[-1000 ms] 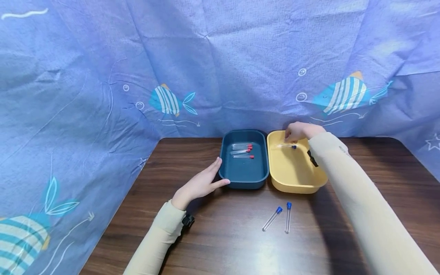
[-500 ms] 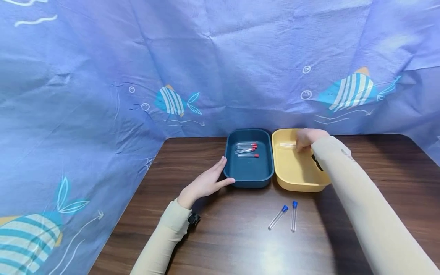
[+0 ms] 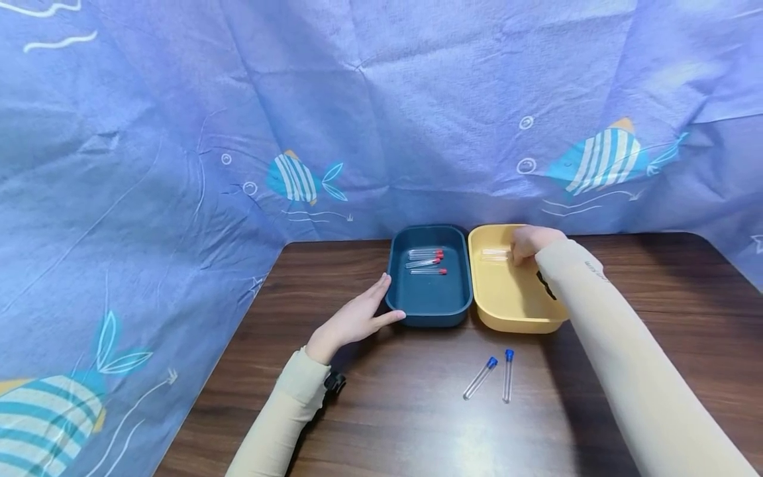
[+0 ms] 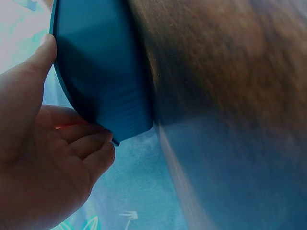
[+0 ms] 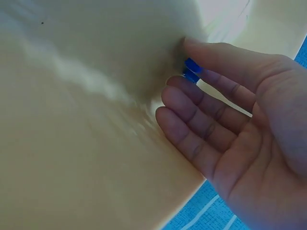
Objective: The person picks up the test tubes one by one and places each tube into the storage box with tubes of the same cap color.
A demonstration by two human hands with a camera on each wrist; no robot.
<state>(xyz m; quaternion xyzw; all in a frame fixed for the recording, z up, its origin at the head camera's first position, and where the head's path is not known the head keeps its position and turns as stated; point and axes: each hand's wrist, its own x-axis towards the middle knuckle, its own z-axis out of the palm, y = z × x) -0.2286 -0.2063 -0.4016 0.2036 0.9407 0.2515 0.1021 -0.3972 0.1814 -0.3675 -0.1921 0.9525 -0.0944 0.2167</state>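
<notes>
My left hand [image 3: 352, 321] rests against the left front corner of the dark blue tray [image 3: 432, 305], its thumb and fingers spread along the rim. Inside that tray lie several red-capped test tubes [image 3: 426, 263]. My right hand [image 3: 533, 240] is down in the yellow tray [image 3: 518, 311], at the right end of clear test tubes [image 3: 495, 255] lying there. In the right wrist view, blue caps [image 5: 192, 67] show between the thumb and fingers, which pinch at them; the rest of the tubes is hidden there. Two blue-capped test tubes [image 3: 479, 377] lie on the table in front of the trays.
Both trays stand side by side at the back of the dark wooden table [image 3: 387, 411]. Right behind the table hangs a blue curtain [image 3: 411, 119] with fish prints. The right sleeve [image 3: 632, 344] reaches over the table's right side.
My right hand has dropped lower into the yellow tray and covers the blue caps there. The left hand stays at the blue tray. The head view has shifted slightly.
</notes>
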